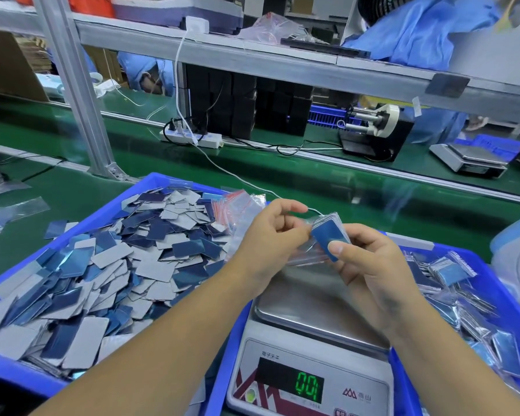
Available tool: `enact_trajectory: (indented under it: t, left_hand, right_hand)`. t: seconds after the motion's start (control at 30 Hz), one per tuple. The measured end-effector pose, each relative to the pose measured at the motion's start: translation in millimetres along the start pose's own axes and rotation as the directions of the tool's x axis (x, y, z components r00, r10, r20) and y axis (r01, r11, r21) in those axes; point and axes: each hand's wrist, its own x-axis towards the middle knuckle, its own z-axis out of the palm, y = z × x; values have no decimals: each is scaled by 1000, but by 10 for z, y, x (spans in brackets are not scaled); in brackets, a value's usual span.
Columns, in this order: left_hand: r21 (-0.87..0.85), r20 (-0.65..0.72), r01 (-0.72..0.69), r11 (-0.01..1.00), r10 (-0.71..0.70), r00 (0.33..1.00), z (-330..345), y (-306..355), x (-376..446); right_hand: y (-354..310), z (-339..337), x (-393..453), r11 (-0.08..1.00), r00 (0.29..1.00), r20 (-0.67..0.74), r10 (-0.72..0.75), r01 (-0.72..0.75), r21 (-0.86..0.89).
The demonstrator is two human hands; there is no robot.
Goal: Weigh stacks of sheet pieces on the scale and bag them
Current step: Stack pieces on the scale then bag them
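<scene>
Here we pinch a clear bag (305, 253) with our left hand (272, 235), right hand (370, 265) gripping a blue sheet stack (330, 235) above the scale (312, 349).

Bare scale pan (306, 298) between bins (150, 181)

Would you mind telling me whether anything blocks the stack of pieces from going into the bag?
Nothing visible does. The right hand pinches the stack at the clear bag, which the left hand holds above the scale's pan.
</scene>
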Motion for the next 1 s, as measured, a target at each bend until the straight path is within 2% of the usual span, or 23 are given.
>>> enact_trajectory:
  t: [0.13,0.2,0.3,0.4,0.47,0.53,0.67,0.83,1.0]
  left_hand:
    - [-127,36,279,952,-277,960,-26,66,-13]
    - [-93,84,359,929,-352,932,-45,77,-26]
    - [-29,120,387,922,-381,917,-81,119,-35]
    - [116,266,491,863,-503,822,-139,178,-60]
    - [192,343,471,861,-509,789,-159,167,-61]
    - [164,351,400,902,-432,831,-145,142,-66]
    - [196,225,273,942,-315,922,-149,122,-50]
    - [279,305,228,933,-311,900,-187,166,-90]
    - [380,288,157,911,-278,916,-174,107,-76]
  right_hand:
    - [-46,-71,19,996,995,-63,-75,77,43]
    - [-74,-88,16,989,990,-80,-118,125,85]
    - [-89,-94,6,979,982,-76,-176,182,90]
    - [-87,-100,1,973,971,-88,-224,228,32]
    - [-81,-101,-2,974,970,-94,-226,225,-19]
    - [-64,-91,-6,975,973,-97,-211,202,-89]
    - [-22,-62,-10,968,978,-72,-195,180,-176]
    - [-25,-68,-14,939,971,-65,-229,203,-276]
    - [-7,-108,-5,917,971,-33,-237,212,-338]
